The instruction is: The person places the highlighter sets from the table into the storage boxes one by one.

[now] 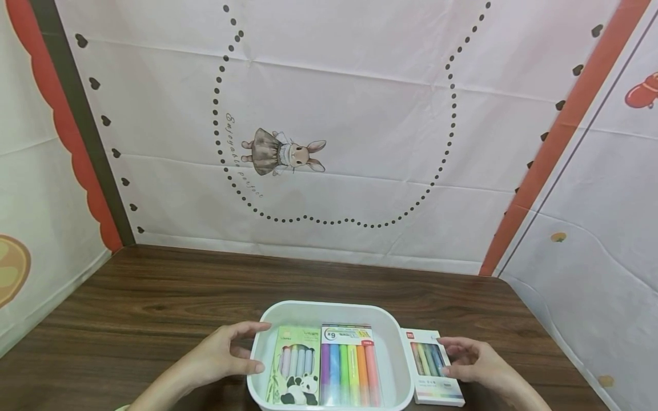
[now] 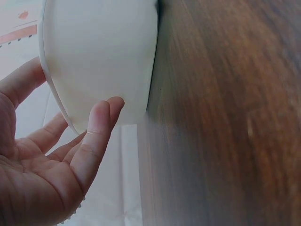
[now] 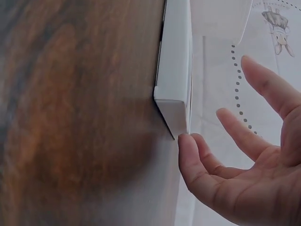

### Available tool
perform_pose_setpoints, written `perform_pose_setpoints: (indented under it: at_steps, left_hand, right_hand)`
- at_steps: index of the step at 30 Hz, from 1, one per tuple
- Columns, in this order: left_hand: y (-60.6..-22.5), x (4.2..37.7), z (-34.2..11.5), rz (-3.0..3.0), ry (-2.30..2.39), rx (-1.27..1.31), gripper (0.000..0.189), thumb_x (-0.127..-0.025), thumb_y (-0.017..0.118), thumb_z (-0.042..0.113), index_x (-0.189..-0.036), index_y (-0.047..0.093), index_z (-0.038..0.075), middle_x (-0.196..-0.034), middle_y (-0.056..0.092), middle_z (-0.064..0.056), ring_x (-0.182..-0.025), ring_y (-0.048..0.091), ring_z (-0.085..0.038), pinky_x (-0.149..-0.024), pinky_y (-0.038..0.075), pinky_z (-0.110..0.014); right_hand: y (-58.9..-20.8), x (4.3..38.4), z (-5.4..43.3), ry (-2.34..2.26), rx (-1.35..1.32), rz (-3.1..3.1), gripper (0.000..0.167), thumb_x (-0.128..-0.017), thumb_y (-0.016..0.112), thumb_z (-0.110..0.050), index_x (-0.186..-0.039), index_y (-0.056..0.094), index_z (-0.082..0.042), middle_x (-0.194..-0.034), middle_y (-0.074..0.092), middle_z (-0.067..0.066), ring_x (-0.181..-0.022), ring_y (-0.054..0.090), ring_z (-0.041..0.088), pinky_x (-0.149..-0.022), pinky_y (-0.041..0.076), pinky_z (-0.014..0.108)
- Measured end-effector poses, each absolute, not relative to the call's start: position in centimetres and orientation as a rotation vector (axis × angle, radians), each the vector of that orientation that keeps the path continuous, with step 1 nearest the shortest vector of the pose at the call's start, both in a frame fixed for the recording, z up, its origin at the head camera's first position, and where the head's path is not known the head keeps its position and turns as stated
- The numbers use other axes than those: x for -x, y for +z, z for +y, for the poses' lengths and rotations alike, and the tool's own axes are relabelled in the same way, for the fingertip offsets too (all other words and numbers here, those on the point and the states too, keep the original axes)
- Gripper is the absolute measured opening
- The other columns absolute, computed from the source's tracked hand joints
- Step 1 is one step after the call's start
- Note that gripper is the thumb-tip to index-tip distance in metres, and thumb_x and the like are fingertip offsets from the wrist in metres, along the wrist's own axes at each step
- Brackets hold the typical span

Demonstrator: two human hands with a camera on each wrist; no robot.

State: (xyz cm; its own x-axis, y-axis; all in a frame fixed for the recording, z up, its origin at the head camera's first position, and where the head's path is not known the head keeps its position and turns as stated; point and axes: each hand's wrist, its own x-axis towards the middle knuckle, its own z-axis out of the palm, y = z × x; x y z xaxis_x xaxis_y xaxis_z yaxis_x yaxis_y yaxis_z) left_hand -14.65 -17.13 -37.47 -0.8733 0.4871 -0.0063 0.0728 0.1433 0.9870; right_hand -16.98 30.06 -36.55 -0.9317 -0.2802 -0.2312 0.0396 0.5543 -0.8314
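A white plastic bin (image 1: 393, 354) stands at the front of the table. Inside lie a green box with pandas (image 1: 300, 365) and a pack of thick coloured markers (image 1: 350, 371), side by side. My left hand (image 1: 218, 357) is at the bin's left side, fingertips right at its rim; the left wrist view shows its fingers loosely bent along the outer wall (image 2: 103, 56). Against the bin's right side lies a white box (image 1: 437, 395) with coloured sticks in its window. My right hand (image 1: 480, 368) is beside that box, fingers spread and relaxed, fingertips close at its right edge.
The dark wood table (image 1: 205, 285) runs back to a white cloth (image 1: 360, 142) printed with a rabbit and dotted lines. More printed cloth hangs at the left (image 1: 46, 188) and right (image 1: 591, 228).
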Motion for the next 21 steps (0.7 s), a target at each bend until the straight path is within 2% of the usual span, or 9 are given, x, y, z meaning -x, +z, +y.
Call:
perform_pose_setpoints:
  at_steps: [11, 21]
  left_hand:
    - [-37.5, 14.65, -17.1, 2.12, 1.778, -0.531, 0.073, -0.075, 0.073, 0.008, -0.133, 0.034, -0.011, -0.117, 0.049, -0.029, -0.089, 0.064, -0.03, -0.069, 0.055, -0.034]
    - [-37.44, 14.6, -17.08, 2.132, 1.775, -0.529, 0.072, -0.075, 0.073, 0.008, -0.133, 0.034, -0.01, -0.122, 0.042, -0.036, -0.089, 0.063, -0.031, -0.069, 0.055, -0.034]
  right_hand:
    - [-36.85, 17.37, 30.38, -1.298, 0.163, 2.403, 0.059, -0.08, 0.069, -0.015, -0.127, 0.043, 0.008, -0.108, 0.048, 0.02, -0.081, 0.053, 0.019, -0.065, 0.049, 0.035]
    - [-37.24, 17.58, 30.49, -1.296, 0.197, 2.399, 0.055, -0.075, 0.072, -0.009, -0.121, 0.049, 0.01, -0.098, 0.047, 0.013, -0.073, 0.048, 0.017, -0.057, 0.045, 0.028]
